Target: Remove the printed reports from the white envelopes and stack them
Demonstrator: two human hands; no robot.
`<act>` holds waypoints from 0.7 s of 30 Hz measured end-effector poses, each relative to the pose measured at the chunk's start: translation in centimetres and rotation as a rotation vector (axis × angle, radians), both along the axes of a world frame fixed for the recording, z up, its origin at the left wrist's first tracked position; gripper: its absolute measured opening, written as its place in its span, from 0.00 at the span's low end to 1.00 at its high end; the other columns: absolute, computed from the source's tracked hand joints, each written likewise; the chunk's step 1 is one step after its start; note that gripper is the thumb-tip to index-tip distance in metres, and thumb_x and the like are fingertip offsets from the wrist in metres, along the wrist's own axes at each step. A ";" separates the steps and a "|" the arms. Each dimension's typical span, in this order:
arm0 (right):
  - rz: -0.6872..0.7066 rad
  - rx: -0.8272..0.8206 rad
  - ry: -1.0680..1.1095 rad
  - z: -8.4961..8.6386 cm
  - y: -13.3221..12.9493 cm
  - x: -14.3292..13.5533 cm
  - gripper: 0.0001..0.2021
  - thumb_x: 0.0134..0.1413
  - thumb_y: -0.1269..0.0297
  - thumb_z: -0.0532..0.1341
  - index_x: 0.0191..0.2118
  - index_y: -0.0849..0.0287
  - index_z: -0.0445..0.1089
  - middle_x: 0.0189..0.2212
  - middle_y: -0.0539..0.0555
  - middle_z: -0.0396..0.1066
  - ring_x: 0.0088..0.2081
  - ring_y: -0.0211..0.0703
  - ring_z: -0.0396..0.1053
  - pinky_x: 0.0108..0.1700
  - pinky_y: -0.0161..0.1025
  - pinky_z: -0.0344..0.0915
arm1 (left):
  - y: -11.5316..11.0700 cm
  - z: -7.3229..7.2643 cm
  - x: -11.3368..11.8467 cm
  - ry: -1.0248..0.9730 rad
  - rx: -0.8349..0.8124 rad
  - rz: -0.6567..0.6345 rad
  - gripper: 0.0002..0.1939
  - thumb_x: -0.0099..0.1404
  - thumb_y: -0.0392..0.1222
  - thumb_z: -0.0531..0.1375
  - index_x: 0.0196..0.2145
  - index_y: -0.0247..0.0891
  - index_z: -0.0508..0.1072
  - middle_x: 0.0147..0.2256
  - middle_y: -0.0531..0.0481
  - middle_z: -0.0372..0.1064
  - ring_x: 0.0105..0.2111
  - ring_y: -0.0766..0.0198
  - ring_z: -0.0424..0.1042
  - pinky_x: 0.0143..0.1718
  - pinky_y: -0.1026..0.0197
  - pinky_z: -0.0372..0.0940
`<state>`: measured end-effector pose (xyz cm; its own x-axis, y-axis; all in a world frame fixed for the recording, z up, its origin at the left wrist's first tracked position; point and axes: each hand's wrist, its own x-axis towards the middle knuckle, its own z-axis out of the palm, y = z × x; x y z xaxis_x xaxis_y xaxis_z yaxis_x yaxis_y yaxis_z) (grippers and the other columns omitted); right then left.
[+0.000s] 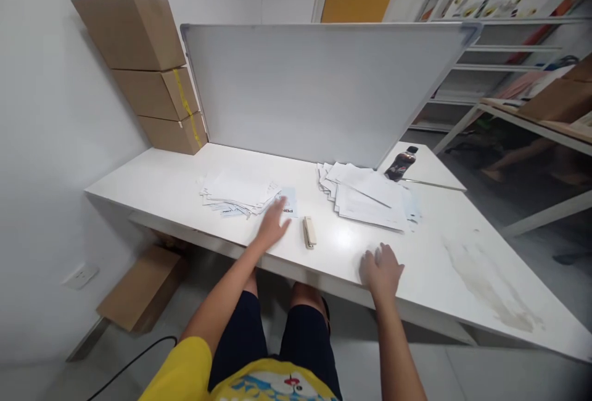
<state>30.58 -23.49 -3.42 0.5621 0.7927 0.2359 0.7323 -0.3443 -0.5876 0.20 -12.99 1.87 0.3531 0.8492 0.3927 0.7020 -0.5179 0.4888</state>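
My left hand (273, 224) is over the white table, fingers apart and holding nothing, at the right edge of a loose paper stack (238, 190) and near a light blue printed sheet (290, 202). A cream stapler (309, 232) lies between my two hands. To its right, my right hand (382, 268) rests near the table's front edge, fingers spread and nothing in them. Behind that hand sits a second, larger pile of papers (370, 197), its sheets fanned unevenly, with bluish marks on the table beside it.
A white board (300, 89) stands along the back of the table (435, 253). Three cardboard boxes (157, 95) are stacked at the back left. A dark bottle (401, 164) stands behind the right pile. Another box (141, 287) is on the floor. Shelves (504, 21) stand at right.
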 end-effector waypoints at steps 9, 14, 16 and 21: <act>0.056 -0.184 -0.194 0.7 -0.2 -1.9 0.29 0.60 0.55 0.41 0.60 0.67 0.59 0.63 0.68 0.53 0.64 0.59 0.48 0.62 0.63 0.40 | 4.5 -0.9 -5.5 0.226 0.083 0.391 0.19 0.68 0.45 0.50 0.51 0.38 0.71 0.57 0.39 0.64 0.63 0.42 0.50 0.61 0.33 0.41; 0.076 -0.182 -0.190 0.4 -0.3 -1.6 0.30 0.60 0.55 0.41 0.61 0.68 0.58 0.63 0.69 0.51 0.65 0.59 0.46 0.62 0.61 0.41 | 4.0 -1.3 -5.2 0.223 0.105 0.221 0.19 0.69 0.38 0.45 0.46 0.37 0.74 0.48 0.40 0.72 0.54 0.52 0.66 0.57 0.44 0.57; 0.076 -0.190 -0.190 0.4 -0.4 -1.7 0.30 0.61 0.55 0.41 0.61 0.68 0.58 0.63 0.68 0.51 0.65 0.59 0.46 0.62 0.61 0.41 | 3.9 -1.1 -5.3 0.242 0.092 0.144 0.18 0.69 0.37 0.47 0.47 0.38 0.74 0.48 0.43 0.73 0.54 0.55 0.66 0.57 0.47 0.59; 0.080 -0.225 -0.193 0.7 -0.4 -1.9 0.30 0.61 0.55 0.39 0.61 0.68 0.57 0.64 0.68 0.50 0.65 0.58 0.44 0.63 0.59 0.40 | 3.8 -0.4 -5.3 0.334 0.135 0.091 0.23 0.64 0.33 0.51 0.56 0.42 0.67 0.62 0.49 0.57 0.67 0.51 0.38 0.65 0.41 0.40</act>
<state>28.73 -23.85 -2.70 0.4573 0.8773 0.1457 0.8531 -0.3865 -0.3505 -5.12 -9.16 1.45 0.4064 0.8314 0.3791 0.8573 -0.4905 0.1566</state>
